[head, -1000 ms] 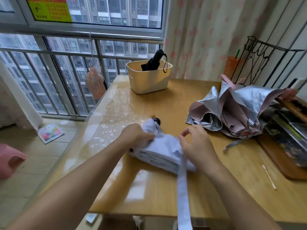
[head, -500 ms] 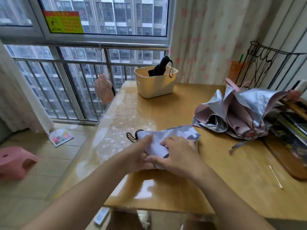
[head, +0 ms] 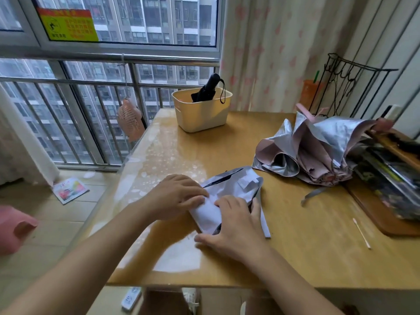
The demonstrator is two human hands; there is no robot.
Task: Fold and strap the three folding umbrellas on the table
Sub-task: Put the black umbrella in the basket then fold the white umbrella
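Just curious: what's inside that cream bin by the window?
A black folded umbrella leans inside the bin, handle sticking out above the rim. Its lower end and the bin's floor are hidden.

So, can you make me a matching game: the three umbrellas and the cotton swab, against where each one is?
1 black umbrella
2 pink and silver umbrella
3 white umbrella
4 cotton swab

A under the left hand and right hand
B on bare table beside the wooden tray
C in the cream basket
D spread loose, right side of the table

Pairs: 1-C, 2-D, 3-A, 4-B
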